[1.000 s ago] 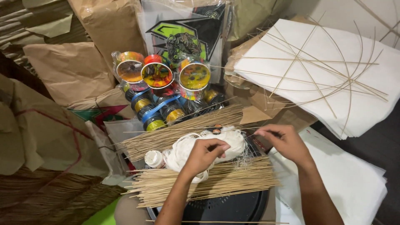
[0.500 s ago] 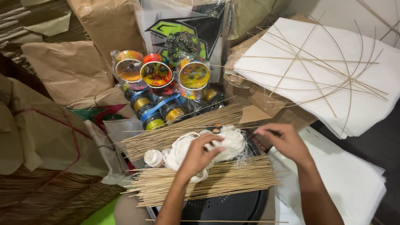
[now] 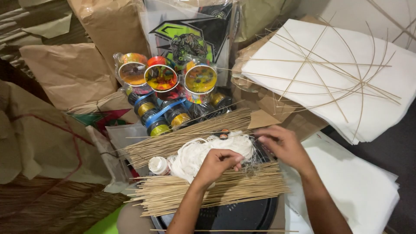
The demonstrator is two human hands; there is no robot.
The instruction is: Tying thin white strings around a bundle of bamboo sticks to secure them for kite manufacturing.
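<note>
The left hand (image 3: 219, 164) pinches the white string bundle (image 3: 208, 152), which lies on the round black tray (image 3: 242, 216) between two stick bundles. The right hand (image 3: 284, 147), fingers loosely curled, touches the string's right end; its grip I cannot tell.

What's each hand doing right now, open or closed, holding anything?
Left hand: fingers curled closed, grip on the white string bundle.
Right hand: partly curled beside the bundle's right end; whether it pinches a strand cannot be told.
</note>
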